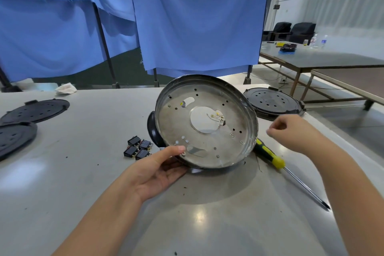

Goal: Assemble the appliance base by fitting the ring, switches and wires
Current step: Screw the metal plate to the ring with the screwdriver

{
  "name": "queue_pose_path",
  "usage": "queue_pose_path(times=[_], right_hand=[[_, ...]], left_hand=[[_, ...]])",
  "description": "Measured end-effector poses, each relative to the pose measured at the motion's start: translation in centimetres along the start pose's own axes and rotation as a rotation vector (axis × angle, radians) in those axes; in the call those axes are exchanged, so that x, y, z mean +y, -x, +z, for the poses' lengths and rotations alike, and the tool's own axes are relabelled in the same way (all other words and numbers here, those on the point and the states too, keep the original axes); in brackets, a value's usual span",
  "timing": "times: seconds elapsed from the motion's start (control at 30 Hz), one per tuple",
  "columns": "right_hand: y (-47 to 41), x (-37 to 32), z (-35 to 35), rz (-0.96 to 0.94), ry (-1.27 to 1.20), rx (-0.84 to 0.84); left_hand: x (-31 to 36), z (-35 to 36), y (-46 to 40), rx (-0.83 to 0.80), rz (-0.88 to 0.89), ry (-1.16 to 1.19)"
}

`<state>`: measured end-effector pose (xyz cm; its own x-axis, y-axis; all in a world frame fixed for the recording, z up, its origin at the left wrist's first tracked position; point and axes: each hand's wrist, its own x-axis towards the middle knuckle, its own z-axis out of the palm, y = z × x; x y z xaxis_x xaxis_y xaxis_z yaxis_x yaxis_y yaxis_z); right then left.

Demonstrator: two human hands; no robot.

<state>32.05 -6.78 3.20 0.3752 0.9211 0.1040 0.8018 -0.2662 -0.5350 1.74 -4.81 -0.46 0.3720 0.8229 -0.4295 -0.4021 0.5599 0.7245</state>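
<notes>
A round metal appliance base (216, 143) stands tilted on its edge on the table, its hollow inside facing me. Thin wires with brass ends (217, 117) show through its large centre hole. A black handle (152, 129) sticks out at its left side. My left hand (160, 169) holds the base's lower left rim, thumb inside and fingers underneath. My right hand (291, 133) hovers to the right of the base with fingers curled, holding nothing that I can see. Several black rocker switches (138, 147) lie in a cluster left of the base.
A yellow-and-black screwdriver (276, 161) lies right of the base, shaft pointing toward me. Black round covers lie at the far left (35, 110), (14, 138) and behind the base at right (272, 103). A crumpled cloth (66, 88) sits at the back edge. Blue curtains hang behind.
</notes>
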Motion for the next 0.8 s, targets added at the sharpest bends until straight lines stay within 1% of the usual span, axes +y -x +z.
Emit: queue_pose_path(times=[0.03, 0.1, 0.17, 0.3, 0.4, 0.5, 0.57, 0.63, 0.73, 0.8], right_hand=[[-0.1, 0.3, 0.2, 0.064, 0.074, -0.072], [0.0, 0.4, 1.1, 0.131, 0.189, -0.193], [0.3, 0.1, 2.1, 0.151, 0.257, -0.248], [0.5, -0.4, 3.2, 0.136, 0.322, -0.198], [0.4, -0.5, 3.3, 0.149, 0.293, -0.157], [0.4, -0.5, 2.5, 0.155, 0.249, -0.041], [0.2, -0.8, 1.2, 0.149, 0.158, 0.051], [0.2, -1.3, -0.2, 0.108, 0.002, 0.120], [0.6, -2.9, -2.3, -0.001, -0.366, 0.194], [0.8, -4.2, -3.4, -0.054, -0.583, 0.179]], left_hand=[[0.0, 0.0, 0.0, 0.003, 0.002, 0.006], [0.1, -0.1, 0.0, 0.008, 0.007, 0.014], [0.2, -0.2, -0.1, 0.009, 0.010, 0.013], [0.2, -0.4, -0.1, 0.001, 0.005, 0.012], [0.2, -0.4, -0.1, -0.012, -0.002, 0.021], [0.2, -0.4, -0.1, -0.011, 0.001, 0.027], [0.2, -0.4, 0.0, -0.015, 0.004, 0.035], [0.3, -0.3, 0.1, -0.021, 0.001, 0.047], [0.3, -0.2, 0.3, -0.046, -0.026, 0.050], [0.1, -0.1, 0.4, -0.074, -0.058, 0.059]])
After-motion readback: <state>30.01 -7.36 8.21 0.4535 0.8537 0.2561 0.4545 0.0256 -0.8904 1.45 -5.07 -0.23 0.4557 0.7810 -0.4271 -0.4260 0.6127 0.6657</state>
